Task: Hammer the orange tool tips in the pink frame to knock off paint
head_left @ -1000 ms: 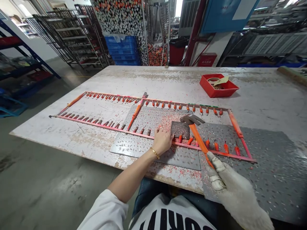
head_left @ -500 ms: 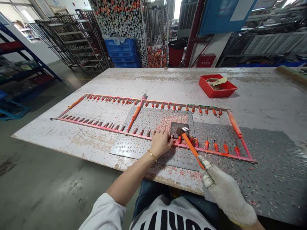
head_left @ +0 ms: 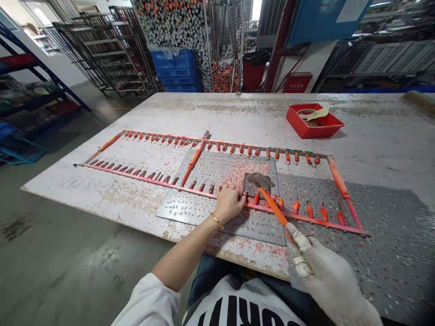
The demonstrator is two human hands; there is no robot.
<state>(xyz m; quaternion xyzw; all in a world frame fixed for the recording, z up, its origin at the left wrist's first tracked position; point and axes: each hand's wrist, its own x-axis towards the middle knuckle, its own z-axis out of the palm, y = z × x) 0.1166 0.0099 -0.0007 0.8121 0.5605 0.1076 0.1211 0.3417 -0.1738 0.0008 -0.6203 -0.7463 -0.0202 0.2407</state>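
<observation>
My right hand (head_left: 328,267), in a white glove, grips a hammer (head_left: 276,208) by its orange handle. The hammer's dark head is just above a small dark metal block (head_left: 249,182). My bare left hand (head_left: 228,202) has its fingers curled over the near rail of a long painted metal rack (head_left: 195,164), close to the block. What lies under those fingers is partly hidden. Small paint-coated pieces (head_left: 309,210) with thin hooks line both long rails, orange-red near my right hand and greyer toward the left.
Textured grey metal plates (head_left: 377,213) lie under the rack, strewn with pink and white paint flakes (head_left: 249,168). On the table (head_left: 244,117) a red tray (head_left: 314,129) holds a tape roll. Blue crates (head_left: 178,68) and wire racks stand behind.
The hammer head has turned in my right hand, showing a broader dark side now. My left hand stays at the same place on the rail. The view has shifted slightly.
</observation>
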